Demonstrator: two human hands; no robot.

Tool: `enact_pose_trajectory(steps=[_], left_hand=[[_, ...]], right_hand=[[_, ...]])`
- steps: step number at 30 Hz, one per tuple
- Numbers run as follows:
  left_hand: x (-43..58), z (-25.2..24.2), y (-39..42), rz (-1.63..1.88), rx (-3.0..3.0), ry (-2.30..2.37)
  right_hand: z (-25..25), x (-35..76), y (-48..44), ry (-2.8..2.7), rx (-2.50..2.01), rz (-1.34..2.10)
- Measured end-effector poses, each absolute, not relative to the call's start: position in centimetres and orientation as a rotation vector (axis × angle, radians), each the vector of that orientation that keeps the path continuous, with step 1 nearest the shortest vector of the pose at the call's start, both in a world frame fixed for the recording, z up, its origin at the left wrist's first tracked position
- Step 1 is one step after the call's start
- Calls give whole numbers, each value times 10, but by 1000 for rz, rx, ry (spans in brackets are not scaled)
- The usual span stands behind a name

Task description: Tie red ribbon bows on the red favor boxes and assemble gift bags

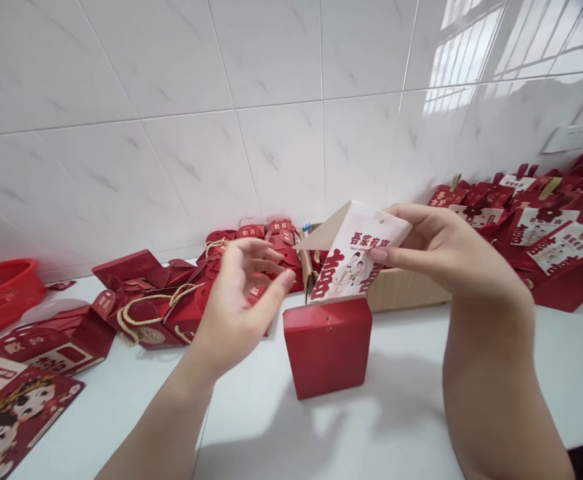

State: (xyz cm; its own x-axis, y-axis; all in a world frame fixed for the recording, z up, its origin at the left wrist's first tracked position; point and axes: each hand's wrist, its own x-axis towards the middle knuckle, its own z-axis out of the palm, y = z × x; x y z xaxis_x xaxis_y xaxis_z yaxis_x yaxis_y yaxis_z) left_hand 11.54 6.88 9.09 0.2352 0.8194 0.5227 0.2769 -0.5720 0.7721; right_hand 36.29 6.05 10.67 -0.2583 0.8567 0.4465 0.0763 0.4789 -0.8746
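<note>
- The right hand (436,243) pinches the upper right part of a folded white card (344,263), thumb on the printed front, fingers out of sight behind it
- The left hand (239,300) is released, its fingers loosely curved and thumb out, with nothing in its grasp, near the card but apart from it
- The white card, printed in red characters with a small picture of figures, stands tilted over the top of a red box (329,353); its plain inner side shows at the left, and whether its lower edge is joined to the box or only meets it, I cannot tell
- The red box stands upright on the table (396,413) between the two forearms, its front wall formed, with small holes near the upper edge
- This piece looks partway along: the body seems made up, while the card is not yet settled flat against it and no ribbon or tag shows on it
- Behind it lie a wood-coloured tray (409,290) and a blue clip (306,227)
- To the right, a group of red boxes (559,293) carries similar white cards and gold tags, so several pieces appear finished
- To the left are more red boxes with rope handles (130,317) and a red basket (6,303), probably outside the present step
</note>
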Motion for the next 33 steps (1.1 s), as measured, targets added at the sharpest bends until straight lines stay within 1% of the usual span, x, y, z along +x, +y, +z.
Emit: enact_pose_trajectory(steps=[3, 4, 6, 8, 14, 17, 21, 26, 29, 33], left_hand=[[106, 90, 62, 706, 2182, 1164], [106, 89, 61, 550, 2214, 1175], [111, 86, 62, 410, 2237, 1170], [120, 82, 64, 429, 2235, 1129], [138, 68, 71, 664, 2153, 1086], [139, 62, 76, 796, 2101, 1080], [138, 57, 83, 911, 2027, 1040], [137, 59, 83, 883, 2001, 995], [138, 60, 79, 830, 1966, 971], [137, 60, 78, 857, 1935, 987]], right_hand=[[110, 372, 53, -1703, -873, 827], [110, 375, 50, -1709, -887, 796], [110, 379, 44, -1699, -919, 741], [109, 383, 39, -1650, -946, 698], [109, 387, 26, -1603, -953, 674], [114, 385, 25, -1741, -1001, 663], [117, 377, 31, -2068, -1130, 721], [112, 362, 42, -2405, -1287, 558], [110, 351, 45, -2473, -1319, 539], [104, 339, 51, -2587, -1297, 536]])
